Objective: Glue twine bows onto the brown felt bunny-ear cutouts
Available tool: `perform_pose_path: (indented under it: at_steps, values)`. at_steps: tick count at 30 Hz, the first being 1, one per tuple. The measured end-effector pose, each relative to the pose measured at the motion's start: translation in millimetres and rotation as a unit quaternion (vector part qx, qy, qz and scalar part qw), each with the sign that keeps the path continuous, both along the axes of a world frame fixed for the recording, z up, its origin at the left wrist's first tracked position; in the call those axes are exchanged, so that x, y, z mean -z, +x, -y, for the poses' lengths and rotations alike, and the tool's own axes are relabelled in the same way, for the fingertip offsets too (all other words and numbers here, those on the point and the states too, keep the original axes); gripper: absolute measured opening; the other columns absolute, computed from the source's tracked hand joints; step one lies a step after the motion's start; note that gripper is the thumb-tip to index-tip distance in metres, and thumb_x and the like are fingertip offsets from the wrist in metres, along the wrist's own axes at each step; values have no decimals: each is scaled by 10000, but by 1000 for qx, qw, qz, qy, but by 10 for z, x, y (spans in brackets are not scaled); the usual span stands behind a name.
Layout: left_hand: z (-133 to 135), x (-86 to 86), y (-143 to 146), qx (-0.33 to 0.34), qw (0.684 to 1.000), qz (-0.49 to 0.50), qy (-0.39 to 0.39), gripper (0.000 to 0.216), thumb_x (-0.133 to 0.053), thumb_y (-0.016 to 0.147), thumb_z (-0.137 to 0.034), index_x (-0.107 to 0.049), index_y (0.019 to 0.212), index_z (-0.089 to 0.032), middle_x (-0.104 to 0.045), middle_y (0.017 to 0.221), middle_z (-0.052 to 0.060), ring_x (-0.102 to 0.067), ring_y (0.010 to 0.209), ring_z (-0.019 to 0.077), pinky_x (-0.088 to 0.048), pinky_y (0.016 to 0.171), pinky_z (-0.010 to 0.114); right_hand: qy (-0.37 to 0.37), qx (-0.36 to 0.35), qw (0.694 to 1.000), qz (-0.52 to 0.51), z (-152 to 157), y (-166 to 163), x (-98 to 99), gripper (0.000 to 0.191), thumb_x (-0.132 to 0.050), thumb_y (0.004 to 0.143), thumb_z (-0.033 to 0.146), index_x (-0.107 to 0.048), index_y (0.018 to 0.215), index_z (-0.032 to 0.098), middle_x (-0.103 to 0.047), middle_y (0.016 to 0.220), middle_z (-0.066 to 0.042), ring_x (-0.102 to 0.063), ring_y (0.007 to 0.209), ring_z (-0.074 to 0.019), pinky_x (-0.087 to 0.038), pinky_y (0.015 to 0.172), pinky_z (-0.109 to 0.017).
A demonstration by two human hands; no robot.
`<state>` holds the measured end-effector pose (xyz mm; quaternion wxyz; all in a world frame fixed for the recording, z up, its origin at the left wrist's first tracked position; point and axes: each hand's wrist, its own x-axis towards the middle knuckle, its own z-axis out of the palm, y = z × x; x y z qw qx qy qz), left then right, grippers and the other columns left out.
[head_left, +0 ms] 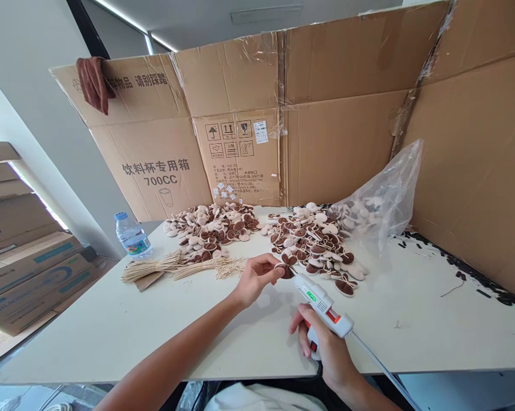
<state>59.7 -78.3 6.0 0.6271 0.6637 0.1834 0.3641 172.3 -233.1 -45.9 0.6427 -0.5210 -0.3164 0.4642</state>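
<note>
My left hand (257, 277) pinches a small brown plush piece (286, 270) just above the white table (112, 325). My right hand (323, 342) is wrapped round the grip of a white hot-glue gun (321, 299), whose nozzle points up-left and meets the brown piece. The gun's cord (381, 365) trails off to the lower right. Just beyond the hands lies a heap of brown and cream plush pieces (315, 240). A second heap (210, 225) sits further left, with a bundle of pale strings (175, 265) in front of it.
A cardboard wall (248, 131) stands around the back and right of the table, with a brown cloth (93, 83) hung on its top left edge. A clear plastic bag (383, 197) holds more pieces. A water bottle (132, 235) stands at the left edge. Stacked boxes (21, 257) lie left. Black scraps (462, 268) litter the right.
</note>
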Motion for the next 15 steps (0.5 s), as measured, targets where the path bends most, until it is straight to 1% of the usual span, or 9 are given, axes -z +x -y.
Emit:
perform_pose_path:
  at_steps: [5,7,9,11,15]
  values:
    - [-56,43,23,-23,999,42,-7,275,-803,813,-377,-653,860,-151,-603,713,-3,-513,597,99,-403,582,237,-9,4,1000,11,2,5,15,522,-534,955,567,-699,646,179,-425,361,54,-369,381,-97,-312,504,-269]
    - [-86,58,25,-30,998,56,-11,262,-776,841,-375,-629,874,-160,-580,702,-16,-486,588,92,-398,589,238,-2,10,1000,6,-5,7,41,525,-536,957,577,-708,662,179,-423,368,53,-360,386,-96,-300,489,-265]
    - [-108,73,23,-30,998,56,-19,255,-760,856,-368,-604,880,-168,-568,684,-20,-495,606,101,-399,603,242,12,23,1000,0,-13,7,62,515,-536,962,581,-722,699,179,-420,378,55,-352,397,-100,-302,482,-262]
    - [-116,92,21,-10,998,44,-32,258,-762,853,-360,-591,885,-169,-580,695,-6,-528,647,122,-406,618,252,26,41,999,1,-19,7,68,498,-533,971,579,-735,754,179,-433,394,54,-361,413,-106,-320,490,-262]
    - [-86,113,25,53,997,17,-50,268,-764,844,-350,-589,911,-158,-626,773,37,-566,690,147,-422,641,275,39,70,997,-1,-27,15,39,467,-532,979,574,-736,835,181,-449,410,56,-382,428,-117,-336,501,-266]
